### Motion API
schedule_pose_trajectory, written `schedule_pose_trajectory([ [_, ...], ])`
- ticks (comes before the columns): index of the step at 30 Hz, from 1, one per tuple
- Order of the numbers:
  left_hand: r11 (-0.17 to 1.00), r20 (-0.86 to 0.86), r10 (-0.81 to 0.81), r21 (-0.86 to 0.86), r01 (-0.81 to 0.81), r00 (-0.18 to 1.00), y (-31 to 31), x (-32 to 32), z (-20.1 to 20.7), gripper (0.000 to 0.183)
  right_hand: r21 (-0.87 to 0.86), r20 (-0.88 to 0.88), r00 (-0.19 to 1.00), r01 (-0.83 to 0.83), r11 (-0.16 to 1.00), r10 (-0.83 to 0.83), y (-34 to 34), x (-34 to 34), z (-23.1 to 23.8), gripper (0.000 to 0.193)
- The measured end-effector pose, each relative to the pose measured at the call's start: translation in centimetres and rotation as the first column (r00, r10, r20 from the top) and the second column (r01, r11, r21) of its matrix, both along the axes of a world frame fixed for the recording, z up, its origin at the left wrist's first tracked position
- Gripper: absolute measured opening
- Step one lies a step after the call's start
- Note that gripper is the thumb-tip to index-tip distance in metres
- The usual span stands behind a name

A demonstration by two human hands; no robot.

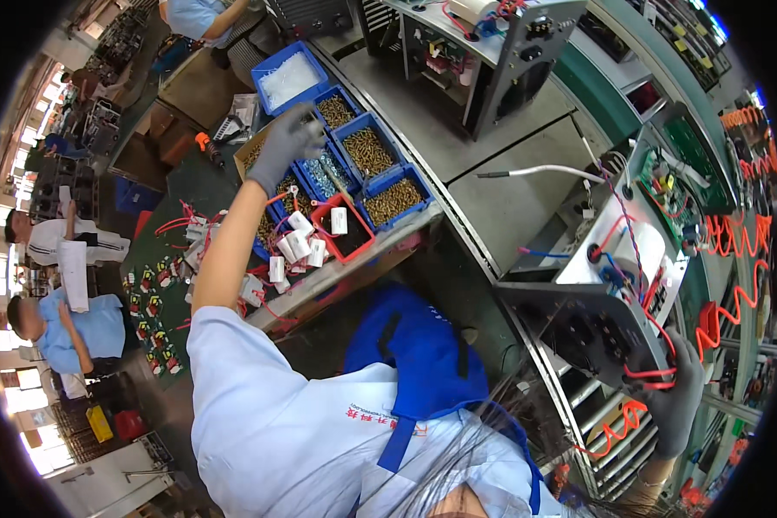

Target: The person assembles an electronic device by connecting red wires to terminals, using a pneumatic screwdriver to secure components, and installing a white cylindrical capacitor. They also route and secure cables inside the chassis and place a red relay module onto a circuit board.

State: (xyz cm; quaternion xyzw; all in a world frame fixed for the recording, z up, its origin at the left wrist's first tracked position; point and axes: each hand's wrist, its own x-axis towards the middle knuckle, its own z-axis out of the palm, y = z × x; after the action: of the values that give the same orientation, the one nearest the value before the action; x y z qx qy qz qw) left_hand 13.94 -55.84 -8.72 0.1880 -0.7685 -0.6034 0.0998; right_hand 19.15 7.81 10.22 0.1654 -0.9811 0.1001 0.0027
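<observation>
My left hand (289, 148), in a grey glove, reaches over a group of blue parts bins on the bench. Its fingers are bent and a little apart, above a bin of silvery screws (321, 175); nothing shows plainly between them. On the right, my gloved right hand (680, 399) is closed around a thick red cable (650, 375). That cable runs out of an open metal unit with a black end panel (570, 324), which stands on the conveyor. The palm side of the right hand is hidden.
Blue bins of brass-coloured fasteners (367, 152) and a bin of white pieces (289, 82) surround my left hand. A red tray (344, 246) and white block components (295, 246) lie nearer. Another unit (527, 65) stands farther along. Coiled red hoses (738, 293) hang at right; people work at left.
</observation>
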Motion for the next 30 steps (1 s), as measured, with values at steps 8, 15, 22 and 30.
schedule_pose_trajectory([
  [8,0.718,0.123,0.084,-0.695,0.025,0.989,-4.2,-9.1,-14.6,0.038,-0.016,-0.007,1.000,0.022,1.000,-0.022,-1.3,-0.9,-0.3,0.067],
  [15,0.652,0.568,0.070,-0.648,0.394,0.820,-9.6,-19.4,-18.2,0.041,0.124,0.025,0.996,0.081,0.989,-0.085,-1.0,-1.2,-0.3,0.074],
  [22,0.739,0.579,-0.115,-0.493,0.459,0.807,-11.4,-18.9,-16.4,0.021,0.044,0.057,0.993,0.101,0.994,-0.104,-0.9,-1.1,-1.0,0.082],
  [30,0.972,0.223,-0.033,0.233,-0.021,0.974,-13.8,-17.0,-16.3,0.021,0.070,0.041,0.996,0.073,0.995,-0.076,0.2,-1.5,-1.2,0.093],
])
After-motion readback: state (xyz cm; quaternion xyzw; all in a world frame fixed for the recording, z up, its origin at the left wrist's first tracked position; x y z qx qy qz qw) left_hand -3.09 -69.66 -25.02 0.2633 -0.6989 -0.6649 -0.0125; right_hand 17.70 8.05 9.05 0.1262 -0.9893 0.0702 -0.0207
